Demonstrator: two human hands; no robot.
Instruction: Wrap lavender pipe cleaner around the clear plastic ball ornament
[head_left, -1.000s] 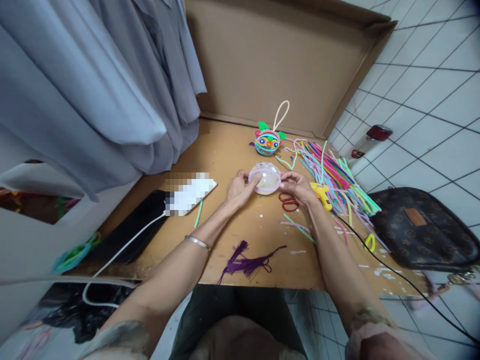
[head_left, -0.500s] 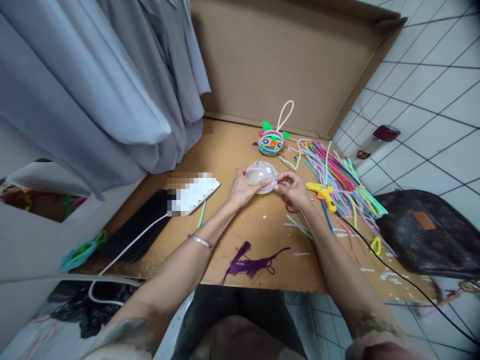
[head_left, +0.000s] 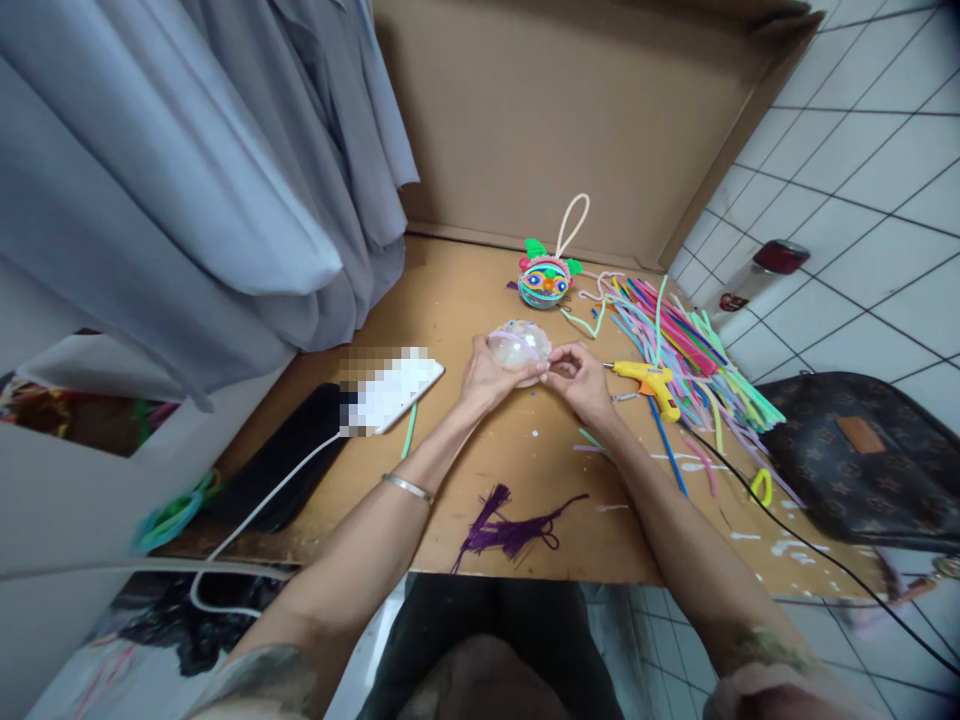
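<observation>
A clear plastic ball (head_left: 508, 350) with a pale purple pipe cleaner (head_left: 523, 340) round it is held just above the middle of the table. My left hand (head_left: 487, 380) grips the ball from the left, its thumb lying along the near side. At the ball's right edge, my right hand (head_left: 579, 380) has thumb and forefinger pinched on the strip; the fingertips partly hide that spot. Behind stands a decorated ball (head_left: 546, 284) with eyes, green leaf shapes and a white loop. To the right of my right hand lies a yellow glue gun (head_left: 651, 384).
Many coloured pipe cleaners (head_left: 675, 330) are heaped at the right, near a dark bag (head_left: 862, 460). Purple tassels (head_left: 510, 530) lie at the front edge. A white phone (head_left: 401, 392) with a cable sits left, and a cardboard panel (head_left: 585, 120) rises behind.
The ball has tilted in my hands, so the purple strip shows as a band across it rather than a full ring. My right hand stays at its right edge. The view has shifted slightly.
</observation>
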